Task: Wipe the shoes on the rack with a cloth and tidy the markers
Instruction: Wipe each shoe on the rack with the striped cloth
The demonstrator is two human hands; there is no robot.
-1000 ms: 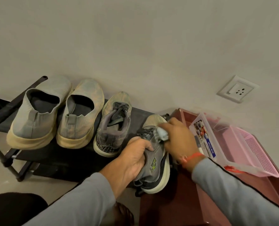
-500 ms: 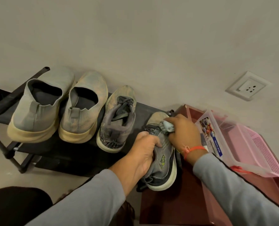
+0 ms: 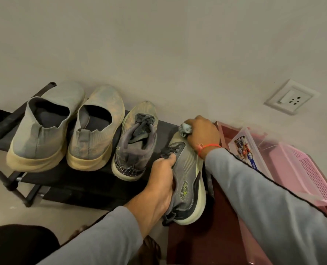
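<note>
A person's left hand (image 3: 161, 185) grips a grey sneaker (image 3: 187, 180) at its collar, low and centre-right in the frame, fingers curled into the opening beside the laces. The right hand (image 3: 203, 133) pinches a bunched cloth (image 3: 185, 130) against the shoe's toe, just above and to the right. The sneaker's long axis runs from its heel at lower centre up toward the wall, so the toe lies at the far end from the left hand's grip and directly under the right hand, which is the nearer one for wiping. Its heel hangs off the front of the black shoe rack (image 3: 78, 184), between the rack and a maroon cabinet top (image 3: 202, 236). Three other shoes stand in a row to the left. The markers probably sit in the clear box (image 3: 248, 150) beside the pink basket (image 3: 311, 173), right of frame, though none can be made out.
</note>
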